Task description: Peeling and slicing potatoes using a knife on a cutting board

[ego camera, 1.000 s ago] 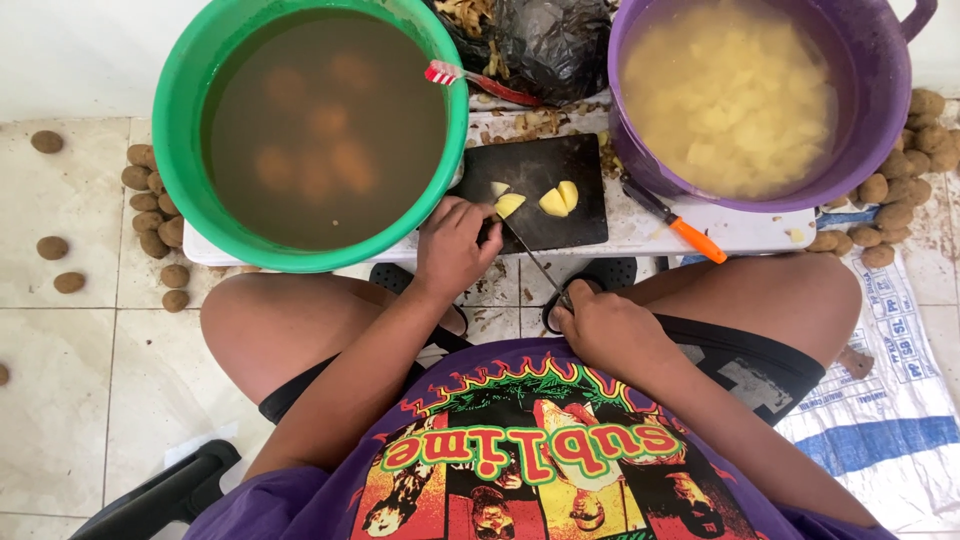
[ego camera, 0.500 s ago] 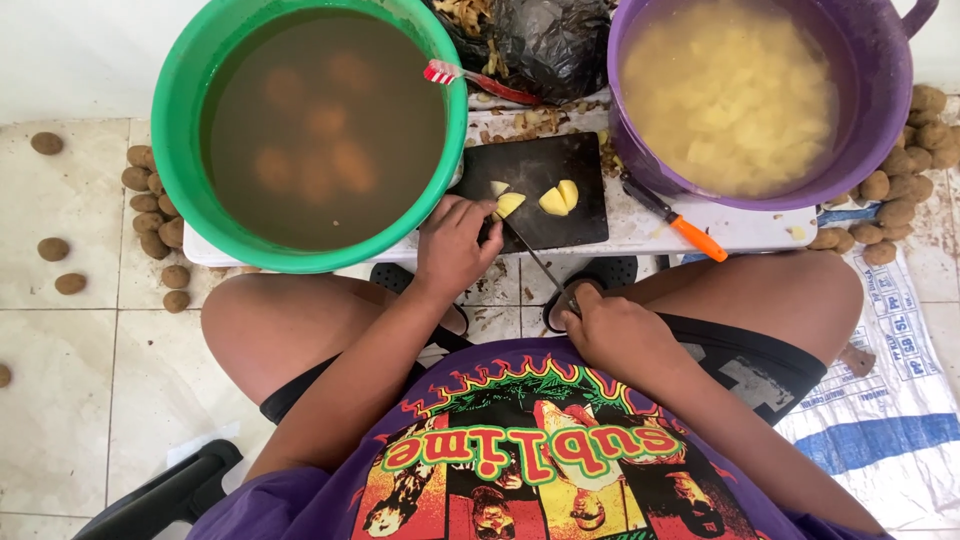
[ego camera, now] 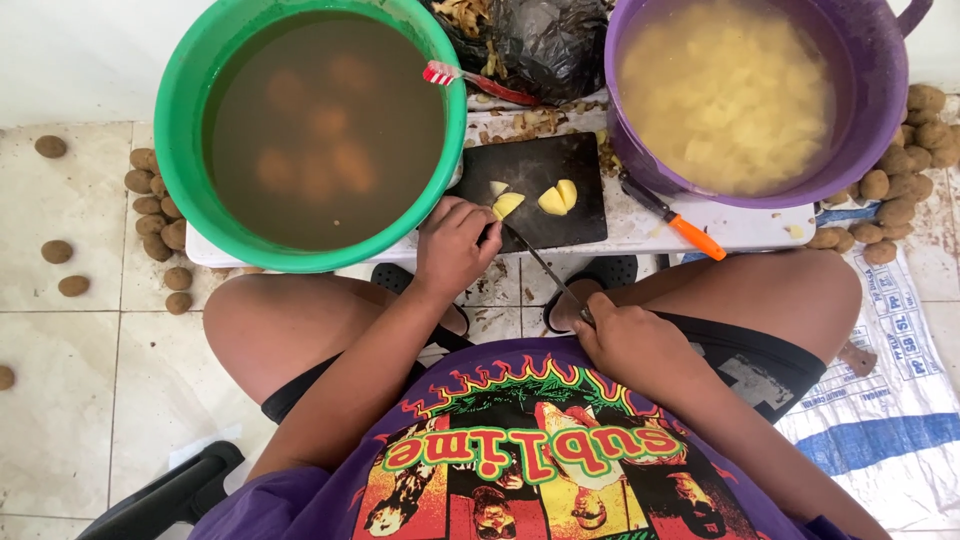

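On the low white table lies a black cutting board [ego camera: 535, 165] with several yellow peeled potato pieces [ego camera: 553, 198]. My left hand [ego camera: 455, 245] rests at the board's near left corner, fingertips touching one potato piece [ego camera: 506, 205]. My right hand [ego camera: 630, 340] sits close to my lap and grips the handle of a long thin knife [ego camera: 545, 265], whose blade points up toward the board and ends beside my left fingers.
A green tub [ego camera: 190, 120] of murky water with whole potatoes stands left, a red toothbrush [ego camera: 470, 80] on its rim. A purple tub [ego camera: 880, 110] of cut potato stands right. An orange-handled peeler [ego camera: 680, 222] lies by the board. Loose brown potatoes [ego camera: 155, 215] lie on the tile floor.
Almost nothing differs; my left hand has shifted very slightly on the potato piece while the knife stays at the same angle.
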